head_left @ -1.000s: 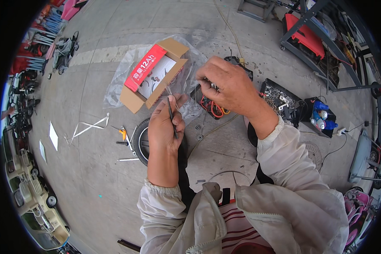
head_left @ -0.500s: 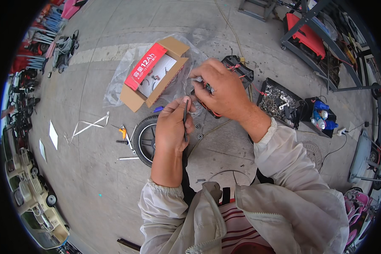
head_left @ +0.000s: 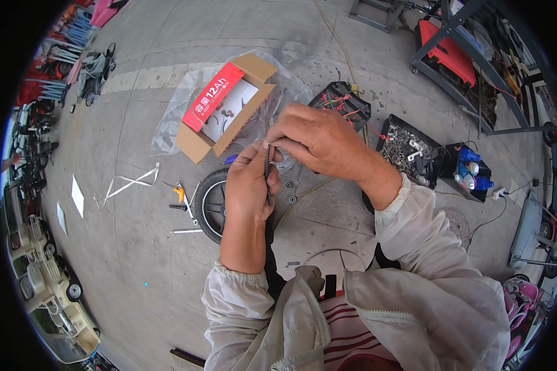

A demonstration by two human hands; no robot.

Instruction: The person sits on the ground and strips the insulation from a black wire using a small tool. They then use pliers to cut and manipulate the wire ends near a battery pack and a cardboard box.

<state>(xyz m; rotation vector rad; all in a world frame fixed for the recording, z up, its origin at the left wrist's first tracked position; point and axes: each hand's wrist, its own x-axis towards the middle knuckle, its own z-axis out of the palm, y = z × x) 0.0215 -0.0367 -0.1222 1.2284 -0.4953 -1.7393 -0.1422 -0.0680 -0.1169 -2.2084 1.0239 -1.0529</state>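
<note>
A thin dark strip point(head_left: 268, 176) lies lengthwise along the fingers of my left hand point(head_left: 246, 182), which is closed round it with the thumb near its upper end. Just above, my right hand point(head_left: 325, 139) bends down with thumb and forefinger pinched by the left thumb tip. Whatever sits between those right fingers is hidden or too small to name. Beyond the right hand is a black tray point(head_left: 359, 110) with tangled red and green wires. Left of the hands, a small black-rimmed wheel point(head_left: 211, 207) lies partly behind my left wrist.
An open cardboard box point(head_left: 195, 146) with a red flap rests on clear plastic sheeting point(head_left: 167, 127). To the right stand a bin of metal parts point(head_left: 408, 148) and a black box of bottles point(head_left: 473, 170). An orange-handled tool point(head_left: 179, 193) and wrenches lie by the wheel. A dark metal rack point(head_left: 470, 74) stands far right.
My right hand has come down and left, from above the wire tray to the top of the strip. More of the wires shows. The left hand has barely moved.
</note>
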